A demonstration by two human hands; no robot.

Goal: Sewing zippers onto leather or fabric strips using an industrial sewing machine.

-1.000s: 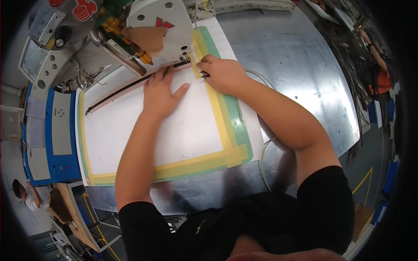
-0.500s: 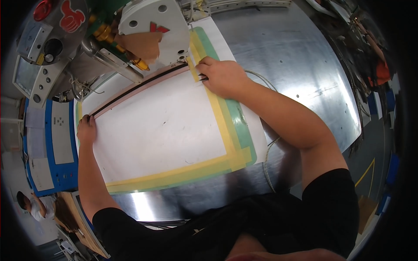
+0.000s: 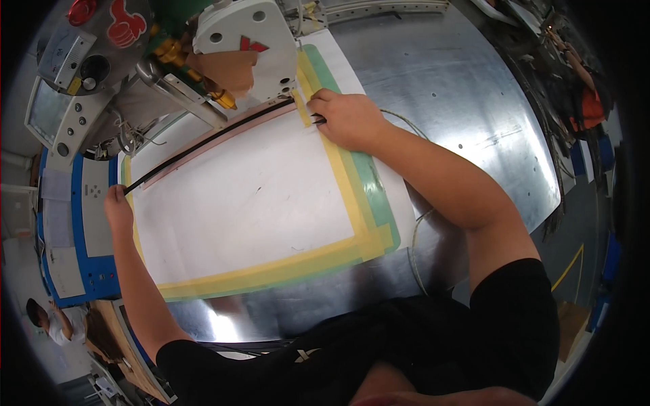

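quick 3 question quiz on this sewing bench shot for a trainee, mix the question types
1. True or false: the left hand and the right hand hold opposite ends of the thin black strip.
2. Which hand lies nearer the white sewing machine head? A left, B right.
3. Fill in: the white panel with its yellow and green border lies on a shiny ____ table.

Key
1. True: the left hand is at the strip's left end, the right hand at its end by the machine.
2. B.
3. Metal.
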